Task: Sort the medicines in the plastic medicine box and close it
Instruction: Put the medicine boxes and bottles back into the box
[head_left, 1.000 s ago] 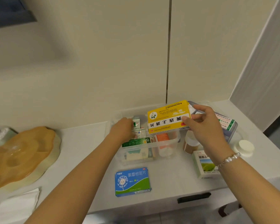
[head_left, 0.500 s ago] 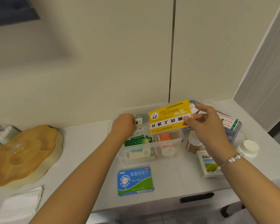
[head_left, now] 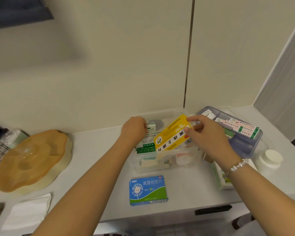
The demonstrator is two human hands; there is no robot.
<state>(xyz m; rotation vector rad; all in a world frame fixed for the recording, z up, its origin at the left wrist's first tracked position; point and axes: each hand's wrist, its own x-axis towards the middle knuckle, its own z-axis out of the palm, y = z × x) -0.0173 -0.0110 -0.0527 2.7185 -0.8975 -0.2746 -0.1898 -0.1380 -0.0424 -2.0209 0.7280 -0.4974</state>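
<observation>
Yellow carton [head_left: 173, 136]: right hand [head_left: 209, 138] is pinching it by its right end, thumb on the printed face, fingers curled behind; carton is tilting, left end dipping down over the clear medicine box [head_left: 162, 160].
Change since a second ago: carton was riding nearly level above the box; it is now angling downward and sitting lower against the box's upper edge. Reading this as the insertion getting under way.
Left hand [head_left: 134, 129]: reaching into the box's left side, fingers curled onto a green-and-white carton [head_left: 147, 147] standing inside, apparently holding it aside; the hand has shifted slightly toward the rear of the box compared with a second ago.
Meaning for task: sorting is progressing, not finishing. Box is open; closing cannot begin yet.
Waiting outside the box: blue-and-green carton [head_left: 147, 190] lying flat on the white countertop [head_left: 99, 167] just in front of the box; white carton with green picture [head_left: 221, 178] at right, partly hidden by the right forearm; white-capped bottle [head_left: 271, 158] further right.
Purple-tinted tray [head_left: 242, 145]: sitting right of the box, holding flat packs with green-striped ends.
Legible writing: yellow carton, upside down to camera, characters appearing to read 黄连上清片; blue carton reading 氯雷他定片, small mark 可益甘 possibly, blurred. Other print too small to read.
</observation>
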